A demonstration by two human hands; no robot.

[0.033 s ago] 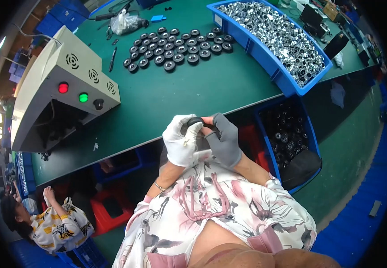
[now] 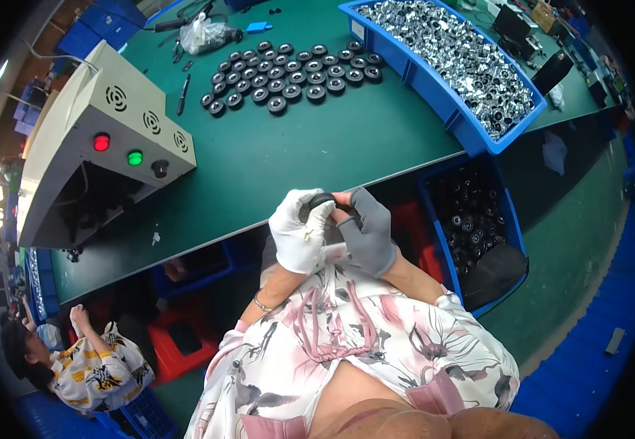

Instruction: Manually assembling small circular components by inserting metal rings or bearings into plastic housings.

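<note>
Just below the worktop (image 2: 317, 146) edge, our left hand (image 2: 301, 233) and right hand (image 2: 365, 230) together pinch one black ring (image 2: 323, 200).

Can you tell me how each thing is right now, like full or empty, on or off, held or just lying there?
Left hand: white glove, gripping the black ring.
Right hand: grey glove, fingertips on the ring.
Black ring: held between both hands.
Black parts on the table: lying in rows.
Blue tray: full of shiny metal parts.
Lower blue bin: holding black parts.
Machine lights: red and green, both bright.
</note>
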